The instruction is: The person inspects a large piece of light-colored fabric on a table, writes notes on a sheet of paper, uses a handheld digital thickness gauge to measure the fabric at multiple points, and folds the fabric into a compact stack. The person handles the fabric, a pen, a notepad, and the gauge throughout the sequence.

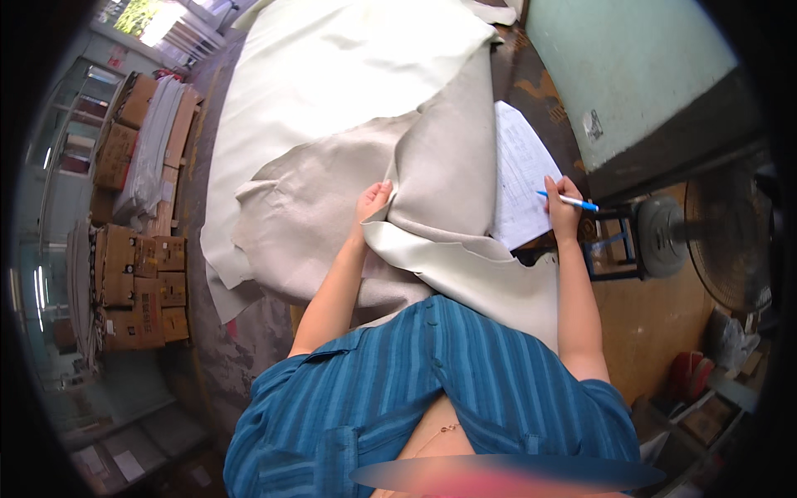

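My left hand [373, 202] pinches a folded edge of a pale beige leather hide [324, 207] spread over the table. A cream hide [332, 66] lies farther back, under it. My right hand [563, 207] grips a blue and white pen [568, 200] with its tip on a white sheet of paper [519, 178] that lies beside the hides at the table's right edge. A flap of the hide [465, 266] hangs toward my body, in a blue striped shirt.
Stacked brown cardboard boxes [141, 282] and bundled sheets [154, 145] stand on the floor at left. A green wall or cabinet [623, 66] rises at right, with a standing fan [706, 232] and a blue stool [610, 241] below it.
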Motion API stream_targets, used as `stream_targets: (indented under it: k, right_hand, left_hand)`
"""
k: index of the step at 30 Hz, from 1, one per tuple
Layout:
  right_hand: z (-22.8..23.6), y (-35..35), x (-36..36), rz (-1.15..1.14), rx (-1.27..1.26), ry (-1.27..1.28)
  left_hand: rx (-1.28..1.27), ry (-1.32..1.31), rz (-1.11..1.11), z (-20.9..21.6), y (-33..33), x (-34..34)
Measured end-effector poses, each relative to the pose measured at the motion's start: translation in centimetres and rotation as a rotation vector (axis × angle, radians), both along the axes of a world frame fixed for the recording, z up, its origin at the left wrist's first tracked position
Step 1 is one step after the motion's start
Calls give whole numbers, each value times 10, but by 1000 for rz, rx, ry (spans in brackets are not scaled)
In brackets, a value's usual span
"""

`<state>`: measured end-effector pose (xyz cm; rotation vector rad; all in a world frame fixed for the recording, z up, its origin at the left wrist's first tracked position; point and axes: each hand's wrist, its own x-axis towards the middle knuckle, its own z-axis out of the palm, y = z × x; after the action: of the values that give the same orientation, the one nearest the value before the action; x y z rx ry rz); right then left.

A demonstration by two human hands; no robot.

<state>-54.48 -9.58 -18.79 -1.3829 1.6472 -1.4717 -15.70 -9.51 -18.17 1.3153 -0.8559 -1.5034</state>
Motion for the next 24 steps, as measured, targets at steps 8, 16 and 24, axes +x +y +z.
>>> stream_targets:
  k: [8,16,24]
  right_hand:
    - [-13,-2,-6,40,26,-70]
    - [-4,0,-1,33,8,144]
    - [-6,-1,-3,53,-13,92]
  left_hand:
    - [11,16,-37,-7,-6,7]
    - [8,53,-82,-10,-7,14]
    - [10,72,-74,-14,-10,17]
